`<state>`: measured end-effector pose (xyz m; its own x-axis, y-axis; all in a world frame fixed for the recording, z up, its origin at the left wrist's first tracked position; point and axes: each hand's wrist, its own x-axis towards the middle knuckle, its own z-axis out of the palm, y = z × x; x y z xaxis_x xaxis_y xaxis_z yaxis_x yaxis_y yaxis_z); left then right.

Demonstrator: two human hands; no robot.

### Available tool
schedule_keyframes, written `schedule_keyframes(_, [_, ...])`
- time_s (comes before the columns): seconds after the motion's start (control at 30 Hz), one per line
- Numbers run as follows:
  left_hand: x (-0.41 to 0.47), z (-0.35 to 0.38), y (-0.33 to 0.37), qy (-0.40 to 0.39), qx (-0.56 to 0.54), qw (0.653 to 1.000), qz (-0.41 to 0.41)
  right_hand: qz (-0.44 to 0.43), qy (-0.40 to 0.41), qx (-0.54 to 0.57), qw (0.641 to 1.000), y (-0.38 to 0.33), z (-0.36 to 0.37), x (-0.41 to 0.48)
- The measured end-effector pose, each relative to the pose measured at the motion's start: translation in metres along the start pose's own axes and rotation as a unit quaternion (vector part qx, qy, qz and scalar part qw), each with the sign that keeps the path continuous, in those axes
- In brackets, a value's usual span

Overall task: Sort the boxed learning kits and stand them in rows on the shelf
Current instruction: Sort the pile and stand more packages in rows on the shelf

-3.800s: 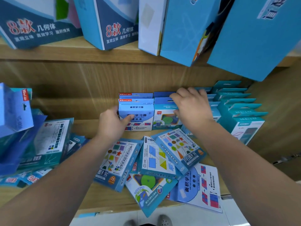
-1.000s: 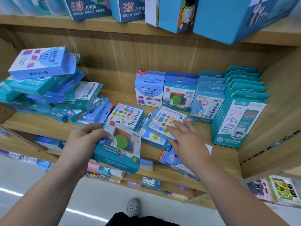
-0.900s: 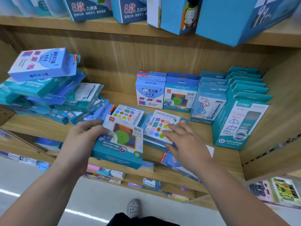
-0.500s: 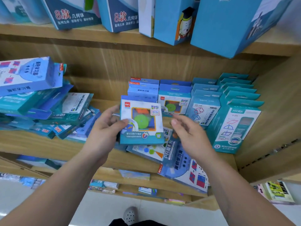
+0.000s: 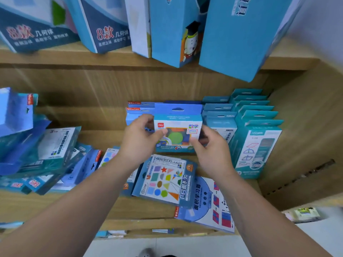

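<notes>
Raised from the shelf's front edge, the green-circle kit (image 5: 177,134) now stands upright toward the back wall, left hand (image 5: 139,140) and right hand (image 5: 211,145) fingers pinching its sides.

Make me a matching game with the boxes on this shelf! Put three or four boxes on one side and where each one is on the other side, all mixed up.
Things:
1. box with the green circle
2. box with the colourful shapes and red star
3. teal box with line-drawn shapes
4. messy pile of blue boxes

Places:
A. lying flat at the front of the shelf
B. standing at the right end of the row
C. heaped on the left of the shelf
D. held upright between the left hand and the right hand

Pairs: 1-D, 2-A, 3-B, 4-C
</notes>
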<state>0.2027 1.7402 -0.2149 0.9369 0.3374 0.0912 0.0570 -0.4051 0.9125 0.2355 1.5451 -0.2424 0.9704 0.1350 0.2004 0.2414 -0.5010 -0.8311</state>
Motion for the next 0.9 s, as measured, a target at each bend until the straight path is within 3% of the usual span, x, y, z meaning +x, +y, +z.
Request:
schedule_keyframes(0.13, [0.011, 0.013, -0.015, -0.001, 0.035, 0.999, 0.015, -0.018, -0.011, -0.023, 1.0, 0.011, -0.002, -0.006])
schedule_keyframes(0.4, [0.022, 0.035, -0.03, 0.007, 0.114, 0.993, 0.042, -0.036, 0.115, -0.069, 0.99, 0.028, -0.015, -0.011])
schedule_keyframes(0.63, [0.024, 0.044, -0.03, 0.038, 0.112, 0.993, 0.003, 0.026, 0.007, -0.111, 0.993, 0.041, -0.016, -0.009])
schedule_keyframes(0.9, [0.023, 0.039, -0.029, 0.025, 0.127, 0.992, -0.002, 0.037, -0.046, -0.088, 0.994, 0.043, -0.024, -0.013])
